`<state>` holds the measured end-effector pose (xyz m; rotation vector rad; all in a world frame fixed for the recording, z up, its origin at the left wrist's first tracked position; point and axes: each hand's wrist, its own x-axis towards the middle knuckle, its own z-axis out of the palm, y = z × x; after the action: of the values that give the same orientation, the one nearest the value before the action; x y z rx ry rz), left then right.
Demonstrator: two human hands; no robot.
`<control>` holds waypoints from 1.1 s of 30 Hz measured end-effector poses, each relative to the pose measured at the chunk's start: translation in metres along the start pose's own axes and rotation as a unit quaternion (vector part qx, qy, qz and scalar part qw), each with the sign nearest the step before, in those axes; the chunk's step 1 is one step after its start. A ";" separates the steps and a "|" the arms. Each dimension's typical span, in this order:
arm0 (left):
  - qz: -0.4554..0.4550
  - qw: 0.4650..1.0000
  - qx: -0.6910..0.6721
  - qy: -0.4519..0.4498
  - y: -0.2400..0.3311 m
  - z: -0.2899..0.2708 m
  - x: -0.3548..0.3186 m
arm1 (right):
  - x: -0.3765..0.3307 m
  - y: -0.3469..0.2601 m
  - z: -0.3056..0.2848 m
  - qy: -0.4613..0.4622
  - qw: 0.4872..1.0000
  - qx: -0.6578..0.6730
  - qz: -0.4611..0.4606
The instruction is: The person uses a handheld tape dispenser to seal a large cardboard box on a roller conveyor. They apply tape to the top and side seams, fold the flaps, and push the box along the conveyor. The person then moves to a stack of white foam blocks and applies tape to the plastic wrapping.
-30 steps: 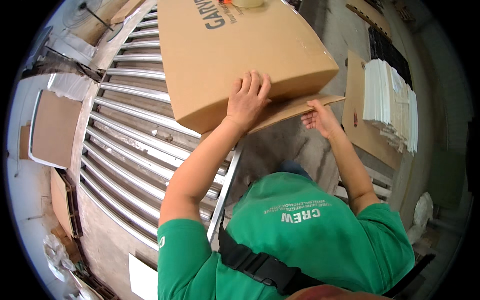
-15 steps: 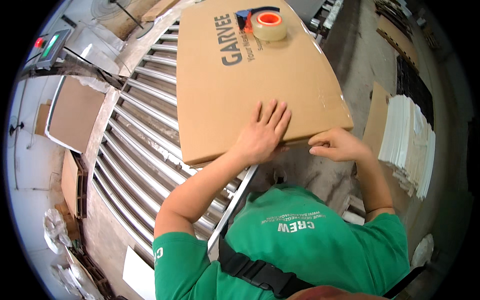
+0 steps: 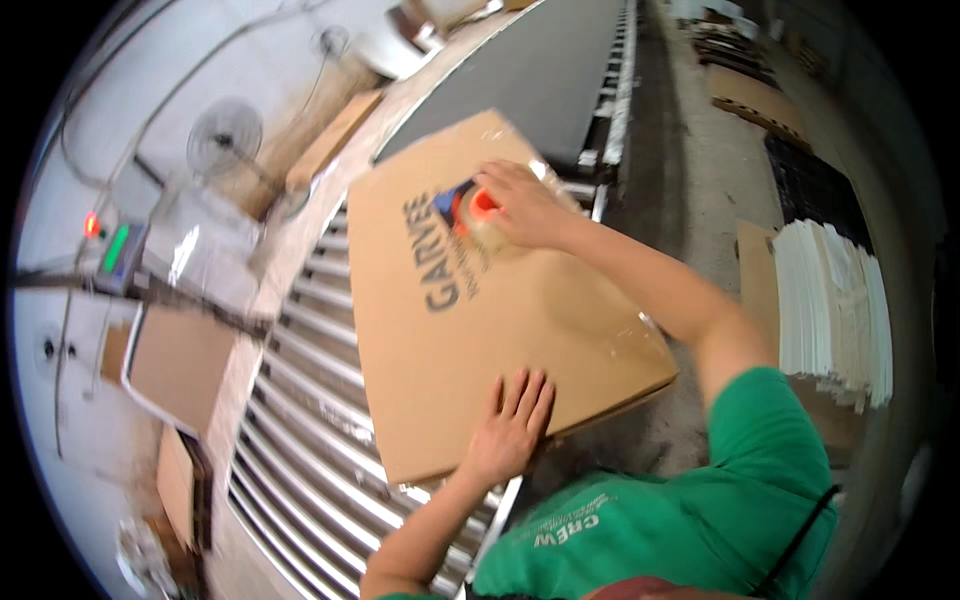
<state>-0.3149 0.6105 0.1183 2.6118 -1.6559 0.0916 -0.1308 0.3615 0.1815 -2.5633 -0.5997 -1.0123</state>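
A large flat cardboard box (image 3: 440, 370) lies at an angle on the metal rollers, dark print on its top. My left hand (image 3: 508, 430) rests flat on the box near its close edge, fingers spread. Toward the far part of the box, my right hand (image 3: 520, 205) has its fingers around a tape dispenser (image 3: 484, 204). The dispenser carries a roll of clear tape with an orange core, and a blue and red part shows on its left. My palm hides part of the roll.
Under the box runs a roller conveyor (image 3: 310, 375), meeting a dark belt (image 3: 520, 80) beyond. A scale display (image 3: 118, 250) stands at the left, with a fan (image 3: 225, 140) behind it. At the right lies a stack of white sheets (image 3: 830, 300) beside cardboard.
My right hand has left the box's near right edge and reached forward to the tape dispenser. My left hand stays flat near the close edge. The view has shifted, showing more of the belt.
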 end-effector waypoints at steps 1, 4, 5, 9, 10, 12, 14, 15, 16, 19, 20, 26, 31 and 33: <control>0.002 1.000 -0.003 -0.002 0.001 0.002 0.001 | 0.022 0.033 0.038 -0.025 0.998 -0.054 0.028; -0.025 0.999 -0.018 -0.030 0.001 0.001 -0.003 | 0.077 0.047 0.056 -0.346 0.923 -0.039 0.165; -0.021 0.999 -0.010 -0.029 0.002 -0.006 0.002 | 0.081 0.053 0.052 -0.345 0.922 -0.038 0.172; -0.004 1.000 -0.012 -0.008 0.002 0.002 0.006 | 0.066 0.065 0.040 -0.453 0.868 -0.065 0.193; -0.002 1.000 -0.010 0.002 0.000 0.004 0.002 | 0.062 0.063 0.034 -0.491 0.846 -0.069 0.197; 0.000 1.000 -0.004 0.010 -0.001 0.004 -0.005 | 0.034 0.058 0.018 -0.531 0.770 0.022 0.353; 0.008 1.000 0.009 0.019 0.001 -0.003 -0.005 | 0.000 0.070 -0.003 -0.522 0.732 0.067 0.432; 0.012 1.000 0.016 0.018 0.001 -0.003 -0.008 | -0.021 0.067 -0.013 -0.471 0.732 0.108 0.481; 0.015 0.999 0.018 0.030 0.000 0.000 -0.008 | -0.040 0.062 -0.027 -0.415 0.729 0.147 0.525; 0.017 0.998 0.022 0.051 -0.003 0.012 -0.014 | -0.086 0.031 -0.091 -0.367 0.720 0.113 0.579; 0.026 0.998 0.022 0.058 -0.002 0.014 -0.011 | -0.113 0.025 -0.118 -0.333 0.702 0.124 0.618; 0.051 0.992 0.015 0.118 -0.001 0.023 -0.004 | -0.344 -0.069 -0.197 0.067 0.530 0.455 0.713; 0.044 0.991 -0.019 0.126 0.000 0.010 0.004 | -0.399 -0.248 -0.188 0.238 0.402 0.584 0.664; 0.039 0.992 -0.041 0.111 0.001 0.006 0.007 | -0.397 -0.282 -0.183 0.271 0.371 0.607 0.649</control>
<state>-0.3127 0.6036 0.1132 2.3795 -1.6457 0.2990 -0.6351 0.4201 0.0692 -0.5720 0.6909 -0.2978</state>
